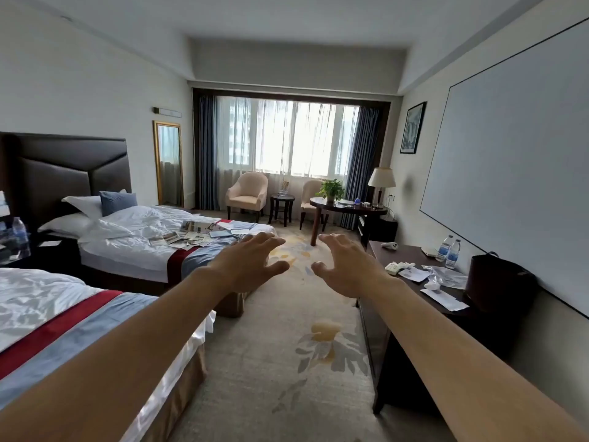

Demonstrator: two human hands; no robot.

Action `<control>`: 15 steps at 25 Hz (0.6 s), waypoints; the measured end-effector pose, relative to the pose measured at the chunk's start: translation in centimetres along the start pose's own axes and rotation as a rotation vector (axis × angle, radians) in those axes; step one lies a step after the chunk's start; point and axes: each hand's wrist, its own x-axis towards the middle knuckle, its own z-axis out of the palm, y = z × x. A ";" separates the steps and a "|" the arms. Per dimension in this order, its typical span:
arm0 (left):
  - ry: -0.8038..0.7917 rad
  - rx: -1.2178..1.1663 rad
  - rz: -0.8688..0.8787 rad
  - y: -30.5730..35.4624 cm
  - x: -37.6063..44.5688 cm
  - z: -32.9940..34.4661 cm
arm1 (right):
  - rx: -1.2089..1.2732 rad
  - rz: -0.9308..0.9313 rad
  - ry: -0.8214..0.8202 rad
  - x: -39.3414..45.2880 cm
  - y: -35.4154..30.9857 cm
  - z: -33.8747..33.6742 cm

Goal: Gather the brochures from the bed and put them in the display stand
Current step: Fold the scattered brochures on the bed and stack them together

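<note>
We see two bare forearms, no sleeves anywhere along them up to the bottom frame edge. Left hand (251,266) and right hand (347,266): no gloves, no rings, no watch or wristband that we can make out. Nails short, unpainted as far as we can tell. No markings or tattoos show on either arm. Nothing else of the person shows.

Daylit curtained window (287,138), patterned carpet (287,362)
</note>
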 end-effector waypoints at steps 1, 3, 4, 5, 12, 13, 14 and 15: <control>-0.015 0.001 -0.005 -0.1 0.3 0.2 | 0.005 0.005 -0.008 0.3 0.1 0.3; -0.037 0.025 -0.022 -0.8 1.3 0.9 | 0.008 0.009 -0.024 1.5 0.5 1.1; -0.054 0.025 -0.032 -1.4 1.9 1.4 | 0.012 0.010 -0.046 2.3 0.8 1.6; -0.058 0.021 -0.038 -2.0 2.7 2.0 | 0.015 0.011 -0.050 3.2 1.1 2.2; -0.073 -0.012 -0.023 -8.1 11.3 5.6 | -0.006 0.036 -0.071 12.1 3.6 6.2; -0.069 -0.019 -0.020 -9.2 12.9 5.9 | -0.010 0.046 -0.068 13.8 4.0 6.7; -0.064 -0.025 -0.019 -10.2 14.3 6.2 | -0.015 0.057 -0.067 15.4 4.4 7.1; -0.054 -0.029 -0.013 -11.1 15.6 6.4 | -0.017 0.065 -0.060 16.8 4.7 7.3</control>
